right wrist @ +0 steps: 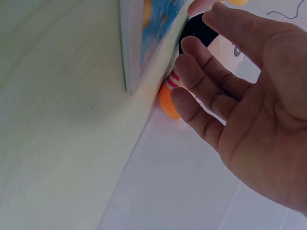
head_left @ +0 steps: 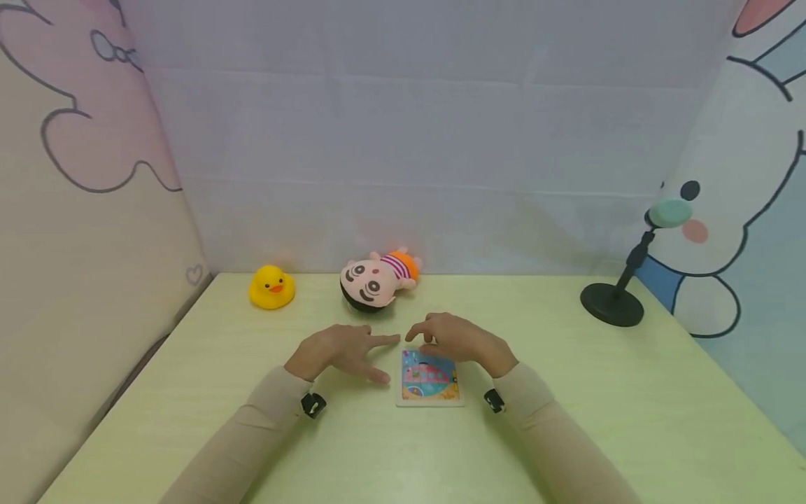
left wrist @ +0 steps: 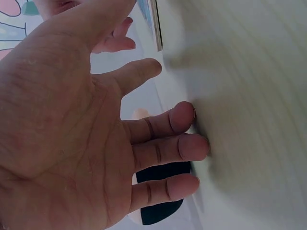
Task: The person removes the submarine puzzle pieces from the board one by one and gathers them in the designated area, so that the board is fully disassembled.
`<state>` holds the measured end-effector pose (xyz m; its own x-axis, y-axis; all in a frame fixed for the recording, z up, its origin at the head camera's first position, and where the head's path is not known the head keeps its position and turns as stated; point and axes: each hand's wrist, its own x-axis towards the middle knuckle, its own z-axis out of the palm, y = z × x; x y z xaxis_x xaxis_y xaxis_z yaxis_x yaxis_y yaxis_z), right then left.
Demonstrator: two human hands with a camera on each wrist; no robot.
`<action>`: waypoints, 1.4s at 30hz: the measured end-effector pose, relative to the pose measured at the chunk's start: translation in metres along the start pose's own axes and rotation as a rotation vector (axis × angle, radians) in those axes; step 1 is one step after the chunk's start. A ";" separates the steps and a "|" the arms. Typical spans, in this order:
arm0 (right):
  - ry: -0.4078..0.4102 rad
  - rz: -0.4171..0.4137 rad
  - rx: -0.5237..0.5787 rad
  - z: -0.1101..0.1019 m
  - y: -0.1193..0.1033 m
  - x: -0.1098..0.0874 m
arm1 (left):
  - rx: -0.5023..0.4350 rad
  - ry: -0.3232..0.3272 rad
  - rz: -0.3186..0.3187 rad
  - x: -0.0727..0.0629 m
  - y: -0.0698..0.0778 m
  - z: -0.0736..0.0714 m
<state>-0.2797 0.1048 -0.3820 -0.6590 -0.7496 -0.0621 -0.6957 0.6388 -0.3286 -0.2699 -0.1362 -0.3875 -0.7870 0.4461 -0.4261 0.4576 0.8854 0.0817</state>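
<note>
A flat square picture board (head_left: 429, 378) with a white border lies on the table, showing a pink submarine in blue water. To its left is my left hand (head_left: 343, 348), index finger and thumb stretched toward the board and nothing held. In the left wrist view, the other fingertips (left wrist: 194, 146) of that hand come down close to the tabletop; contact is hard to tell. Over the board's upper right edge hovers my right hand (head_left: 456, 337), its fingers loosely bent. The right wrist view shows that palm (right wrist: 268, 103) holding nothing, with the board's thick edge (right wrist: 128, 57) beside it.
Behind the hands lies a doll (head_left: 378, 280) with a striped shirt and orange shorts. A yellow rubber duck (head_left: 271, 288) sits at the back left. At the back right stands a black round-based stand (head_left: 612, 304) with a mint-coloured head. Pale cloth walls (head_left: 403, 140) bound the table.
</note>
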 end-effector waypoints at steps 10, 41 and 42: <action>-0.044 0.045 0.032 0.008 -0.008 0.007 | 0.046 0.008 -0.032 -0.002 0.015 0.008; -0.100 -0.042 0.073 0.011 -0.003 0.010 | 0.071 0.003 -0.138 -0.006 0.031 0.007; -0.093 -0.040 0.062 0.011 -0.003 0.009 | 0.065 0.000 -0.143 -0.006 0.032 0.006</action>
<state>-0.2810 0.0943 -0.3917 -0.5993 -0.7892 -0.1342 -0.7000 0.5980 -0.3903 -0.2482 -0.1112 -0.3876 -0.8459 0.3161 -0.4296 0.3668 0.9295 -0.0382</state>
